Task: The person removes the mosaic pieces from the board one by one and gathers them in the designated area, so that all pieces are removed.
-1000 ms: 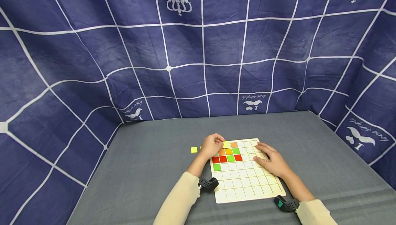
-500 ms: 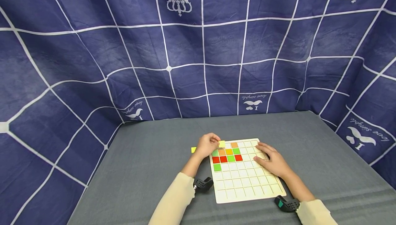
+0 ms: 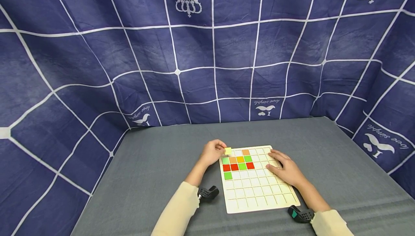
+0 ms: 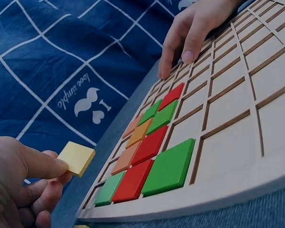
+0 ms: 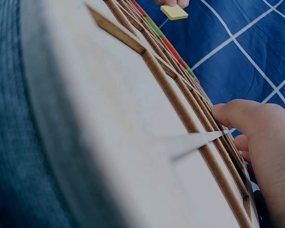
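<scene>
My left hand (image 3: 211, 154) pinches a pale yellow square tile (image 4: 77, 156) between thumb and fingers. The tile is held up over the far left corner of a wooden grid board (image 3: 251, 192). My right hand (image 3: 286, 168) rests on the board's right edge with its fingers spread and relaxed. Coloured tiles fill some cells at the far left: several in red (image 4: 129, 181) and green (image 4: 168, 168), plus a mint green tile (image 4: 110, 189), peach ones and an amber tile (image 3: 240, 159). An orange tile (image 3: 245, 152) sits in the farthest row.
The board lies on a grey cloth-covered table (image 3: 155, 178). A sliver of another yellow piece (image 4: 81, 226) shows at the bottom of the left wrist view. Behind the table hangs a blue curtain (image 3: 201, 48) with white lines.
My left hand has drawn back leftward with the yellow tile, uncovering the mint green tile. The loose yellow tile to the left is now hidden behind that hand. My right hand has stayed still.
</scene>
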The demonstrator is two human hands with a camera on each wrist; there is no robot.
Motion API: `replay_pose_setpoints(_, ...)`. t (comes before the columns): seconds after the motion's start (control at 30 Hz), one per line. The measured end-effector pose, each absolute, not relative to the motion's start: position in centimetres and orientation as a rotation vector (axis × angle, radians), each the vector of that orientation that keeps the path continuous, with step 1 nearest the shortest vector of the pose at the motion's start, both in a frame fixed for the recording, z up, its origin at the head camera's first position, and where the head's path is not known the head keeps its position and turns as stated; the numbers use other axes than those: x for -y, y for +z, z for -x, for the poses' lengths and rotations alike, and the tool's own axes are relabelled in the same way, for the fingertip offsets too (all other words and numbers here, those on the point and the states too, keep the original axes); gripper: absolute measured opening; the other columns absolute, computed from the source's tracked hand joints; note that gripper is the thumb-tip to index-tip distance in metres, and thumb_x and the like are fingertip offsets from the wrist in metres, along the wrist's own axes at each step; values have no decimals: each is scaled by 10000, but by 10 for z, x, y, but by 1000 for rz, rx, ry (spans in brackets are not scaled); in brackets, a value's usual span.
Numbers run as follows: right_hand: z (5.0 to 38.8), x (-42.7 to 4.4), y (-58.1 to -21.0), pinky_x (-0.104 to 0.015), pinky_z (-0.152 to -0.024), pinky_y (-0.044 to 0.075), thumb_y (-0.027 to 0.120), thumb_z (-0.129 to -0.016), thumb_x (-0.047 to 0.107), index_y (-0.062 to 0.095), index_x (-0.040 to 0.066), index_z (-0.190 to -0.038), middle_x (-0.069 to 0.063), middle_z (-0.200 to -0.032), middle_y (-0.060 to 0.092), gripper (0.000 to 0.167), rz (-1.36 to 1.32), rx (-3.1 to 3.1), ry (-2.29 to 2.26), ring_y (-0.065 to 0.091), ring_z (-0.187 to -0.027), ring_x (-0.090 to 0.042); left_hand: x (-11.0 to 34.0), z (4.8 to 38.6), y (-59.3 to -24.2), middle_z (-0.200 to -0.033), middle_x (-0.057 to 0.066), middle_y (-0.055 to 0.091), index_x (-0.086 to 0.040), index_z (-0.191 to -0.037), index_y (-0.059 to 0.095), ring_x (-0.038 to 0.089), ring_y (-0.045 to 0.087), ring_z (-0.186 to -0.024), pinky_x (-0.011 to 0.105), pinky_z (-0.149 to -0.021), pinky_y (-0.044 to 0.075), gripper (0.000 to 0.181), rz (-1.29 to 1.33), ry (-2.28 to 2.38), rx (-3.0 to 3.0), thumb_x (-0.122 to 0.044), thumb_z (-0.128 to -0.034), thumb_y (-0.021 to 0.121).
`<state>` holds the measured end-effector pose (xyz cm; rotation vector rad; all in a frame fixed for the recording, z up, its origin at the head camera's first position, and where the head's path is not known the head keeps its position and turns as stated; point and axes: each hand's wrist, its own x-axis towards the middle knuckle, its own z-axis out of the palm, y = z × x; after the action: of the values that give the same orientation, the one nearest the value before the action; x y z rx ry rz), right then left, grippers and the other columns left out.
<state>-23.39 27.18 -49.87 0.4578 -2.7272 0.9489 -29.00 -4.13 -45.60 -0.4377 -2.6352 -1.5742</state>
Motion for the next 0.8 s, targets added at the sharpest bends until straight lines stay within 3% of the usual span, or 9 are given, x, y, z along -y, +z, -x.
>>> replay_pose_setpoints(0.8, 233, -271, -498, -630, -998, 320, 688, -907, 339, 556, -23, -1329, -224, -1431, 446, 571, -455, 2732, 946, 385, -1308, -461, 66, 289, -460, -790, 57, 642, -2, -893, 680, 128, 569, -702, 269, -633, 481, 52, 420, -1583, 2622, 25, -850, 673)
